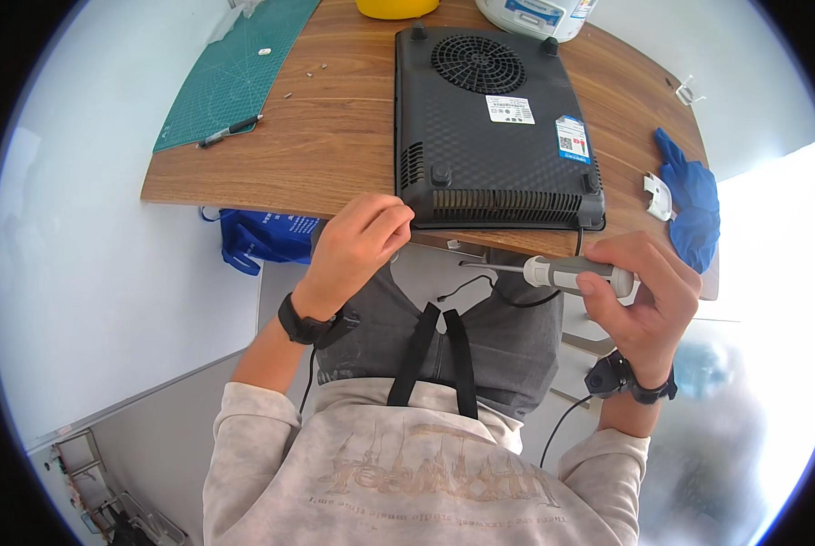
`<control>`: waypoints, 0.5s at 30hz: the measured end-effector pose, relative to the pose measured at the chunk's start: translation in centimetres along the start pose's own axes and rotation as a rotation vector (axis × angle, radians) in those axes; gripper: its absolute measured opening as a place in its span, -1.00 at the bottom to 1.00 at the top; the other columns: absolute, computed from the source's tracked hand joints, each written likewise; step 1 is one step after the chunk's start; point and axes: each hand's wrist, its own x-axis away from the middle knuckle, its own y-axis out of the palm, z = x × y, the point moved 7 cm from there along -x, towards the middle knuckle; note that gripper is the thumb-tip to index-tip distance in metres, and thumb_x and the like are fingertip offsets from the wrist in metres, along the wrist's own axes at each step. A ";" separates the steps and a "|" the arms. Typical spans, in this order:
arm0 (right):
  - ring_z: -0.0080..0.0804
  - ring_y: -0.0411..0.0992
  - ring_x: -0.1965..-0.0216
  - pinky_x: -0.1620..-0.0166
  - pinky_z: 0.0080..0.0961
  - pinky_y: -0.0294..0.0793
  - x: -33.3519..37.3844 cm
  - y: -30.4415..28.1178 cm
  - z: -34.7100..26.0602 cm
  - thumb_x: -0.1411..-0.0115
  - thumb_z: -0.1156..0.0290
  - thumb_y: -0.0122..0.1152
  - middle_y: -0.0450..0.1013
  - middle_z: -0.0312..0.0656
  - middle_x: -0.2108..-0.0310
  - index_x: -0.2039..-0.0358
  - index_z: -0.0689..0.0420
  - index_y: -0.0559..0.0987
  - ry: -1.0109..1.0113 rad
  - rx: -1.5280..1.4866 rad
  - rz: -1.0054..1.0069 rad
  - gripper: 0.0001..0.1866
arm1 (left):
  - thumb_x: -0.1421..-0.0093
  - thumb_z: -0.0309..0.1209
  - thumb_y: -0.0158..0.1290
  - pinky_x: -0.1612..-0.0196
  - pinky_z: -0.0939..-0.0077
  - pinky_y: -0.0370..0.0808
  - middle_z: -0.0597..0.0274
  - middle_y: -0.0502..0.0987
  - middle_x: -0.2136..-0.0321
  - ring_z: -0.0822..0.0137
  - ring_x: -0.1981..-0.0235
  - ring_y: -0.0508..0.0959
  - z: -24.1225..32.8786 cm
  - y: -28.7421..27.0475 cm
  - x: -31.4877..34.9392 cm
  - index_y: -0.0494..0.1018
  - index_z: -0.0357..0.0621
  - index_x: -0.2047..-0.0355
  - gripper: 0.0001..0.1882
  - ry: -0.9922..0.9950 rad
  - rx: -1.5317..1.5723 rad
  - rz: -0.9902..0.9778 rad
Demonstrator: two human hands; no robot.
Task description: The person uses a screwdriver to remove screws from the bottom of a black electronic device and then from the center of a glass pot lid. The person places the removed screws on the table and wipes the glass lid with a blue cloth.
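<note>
A black induction cooker point(480, 155) lies upside down at the table's near edge, its round fan grille, vents and stubby feet facing up. My left hand point(357, 238) is closed at its near left corner, thumb and fingers pinching the rim. Held in my right hand point(644, 291) is a screwdriver point(567, 274) with a grey and white handle. Its shaft points left, below the cooker's near edge and apart from it. A black cord point(579, 241) hangs from the near right corner down over my lap.
A green cutting mat point(235, 77) with a pen point(229, 131) lies at the left. Several small screws point(310, 75) sit beside it. At the right are a white plastic piece point(659, 197) and blue cloth point(689, 200). A yellow container point(397, 7) and white tub point(539, 16) stand behind.
</note>
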 end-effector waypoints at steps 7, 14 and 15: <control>-0.41 0.50 0.52 0.44 -0.58 0.45 0.2 -0.2 0.0 0.16 0.51 0.57 0.57 -0.15 0.48 0.42 0.26 0.66 -0.004 0.007 0.012 -0.73 | 0.10 -0.69 0.22 0.35 0.47 0.55 0.30 0.50 0.37 0.27 0.38 0.56 0.4 -0.1 0.0 0.48 -0.13 0.33 -0.69 0.077 -0.096 -0.038; -0.43 0.48 0.54 0.45 -0.59 0.44 0.1 -0.2 0.0 0.17 0.51 0.57 0.57 -0.16 0.50 0.42 0.25 0.65 -0.015 -0.004 0.023 -0.73 | 0.10 -0.69 0.22 0.36 0.48 0.54 0.31 0.49 0.38 0.29 0.40 0.56 -0.1 -0.3 -0.2 0.48 -0.12 0.35 -0.70 0.041 -0.047 -0.030; -0.43 0.48 0.54 0.45 -0.59 0.44 0.1 -0.2 0.0 0.16 0.51 0.57 0.56 -0.16 0.50 0.42 0.25 0.65 -0.015 -0.001 0.021 -0.73 | 0.10 -0.69 0.22 0.36 0.48 0.54 0.31 0.49 0.38 0.29 0.40 0.56 -0.1 -0.3 -0.3 0.48 -0.11 0.35 -0.70 0.041 -0.047 -0.033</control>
